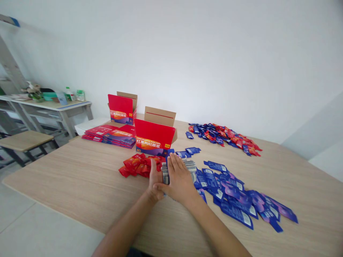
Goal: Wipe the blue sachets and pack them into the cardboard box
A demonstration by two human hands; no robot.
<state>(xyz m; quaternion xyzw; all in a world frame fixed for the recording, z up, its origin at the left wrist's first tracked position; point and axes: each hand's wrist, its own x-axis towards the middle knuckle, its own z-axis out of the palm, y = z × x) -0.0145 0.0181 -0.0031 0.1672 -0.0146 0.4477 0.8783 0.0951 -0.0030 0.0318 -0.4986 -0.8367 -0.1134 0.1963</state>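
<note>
My left hand [155, 180] presses the near left side of a grey-and-white striped bundle [190, 166], its thumb pointing up. Over the top lies my right hand [179, 178], fingers stretched together and thumb reaching across to the left hand. Between them they grip the bundle; most of it is hidden, so its exact kind is unclear. A little blue shows at its far edge. Left of the hands is a pile of red sachets [138, 165]. On the right, many blue-purple sachets [233, 194] lie spread out. Just beyond stands an open red carton [154, 135].
A second open red carton [121, 107] stands farther back, by a stack of flattened cartons [112, 135]. Mixed red and blue sachets [222, 135] are heaped near the wall. A side desk [61, 107] and a stool [25, 139] stand left of the wooden table [80, 185].
</note>
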